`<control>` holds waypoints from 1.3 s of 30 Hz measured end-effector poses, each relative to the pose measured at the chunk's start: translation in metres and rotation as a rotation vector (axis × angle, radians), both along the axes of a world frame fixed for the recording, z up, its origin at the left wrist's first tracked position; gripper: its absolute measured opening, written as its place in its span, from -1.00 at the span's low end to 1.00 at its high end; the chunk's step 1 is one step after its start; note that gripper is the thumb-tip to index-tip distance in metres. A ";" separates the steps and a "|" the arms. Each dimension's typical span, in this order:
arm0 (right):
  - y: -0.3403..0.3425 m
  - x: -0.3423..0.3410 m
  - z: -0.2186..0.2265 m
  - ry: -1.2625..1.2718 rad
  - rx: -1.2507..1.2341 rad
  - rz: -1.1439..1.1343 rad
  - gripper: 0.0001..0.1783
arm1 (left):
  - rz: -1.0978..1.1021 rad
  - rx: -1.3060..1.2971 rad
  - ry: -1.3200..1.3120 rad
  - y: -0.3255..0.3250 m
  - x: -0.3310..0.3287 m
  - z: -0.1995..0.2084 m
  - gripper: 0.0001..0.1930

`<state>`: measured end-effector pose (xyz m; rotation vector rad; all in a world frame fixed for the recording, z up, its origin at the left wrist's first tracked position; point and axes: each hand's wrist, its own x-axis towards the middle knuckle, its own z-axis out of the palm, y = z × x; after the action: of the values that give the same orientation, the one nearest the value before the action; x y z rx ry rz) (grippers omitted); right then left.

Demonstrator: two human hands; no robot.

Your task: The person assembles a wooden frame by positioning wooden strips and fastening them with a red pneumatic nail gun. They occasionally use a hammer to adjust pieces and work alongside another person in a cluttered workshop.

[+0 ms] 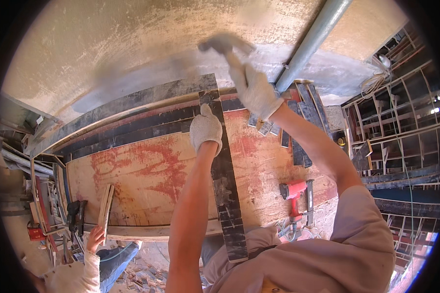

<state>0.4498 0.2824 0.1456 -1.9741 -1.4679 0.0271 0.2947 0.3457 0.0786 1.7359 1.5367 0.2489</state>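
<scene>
The gloved right hand was found closed around the handle of a hammer, whose blurred head was raised at 12 o'clock before the concrete surface. The gloved left hand was pressed, fingers together, against a dark upright plank near its top end. A red power tool was noted at 4 o'clock on the red-stained plywood panel, and another person's hand was seen holding a wooden strip at 8 o'clock.

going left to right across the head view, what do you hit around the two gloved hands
co-worker's hand → narrow wood strip → left hand on the dark plank → right hand gripping the hammer → red power tool
</scene>
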 end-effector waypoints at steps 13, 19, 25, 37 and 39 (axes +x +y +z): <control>-0.016 0.010 0.002 0.103 -0.424 0.064 -0.40 | -0.006 0.034 -0.011 0.006 -0.008 -0.006 -0.20; -0.008 -0.015 0.005 0.160 -0.409 0.034 -0.38 | -0.020 0.021 -0.001 0.002 -0.003 -0.003 -0.20; -0.009 -0.016 0.002 0.098 -0.251 0.013 -0.37 | 0.022 0.040 -0.035 0.004 -0.009 -0.004 -0.18; -0.054 -0.022 -0.013 0.098 0.005 0.011 -0.38 | 0.068 -0.022 -0.102 -0.007 -0.004 0.011 -0.09; -0.046 -0.009 -0.007 -0.041 -0.170 0.118 -0.42 | 0.075 0.012 -0.089 -0.001 -0.002 -0.001 -0.07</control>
<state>0.4413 0.2363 0.1382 -2.0286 -1.6552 0.1688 0.2925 0.3450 0.0774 1.6563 1.5400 0.3693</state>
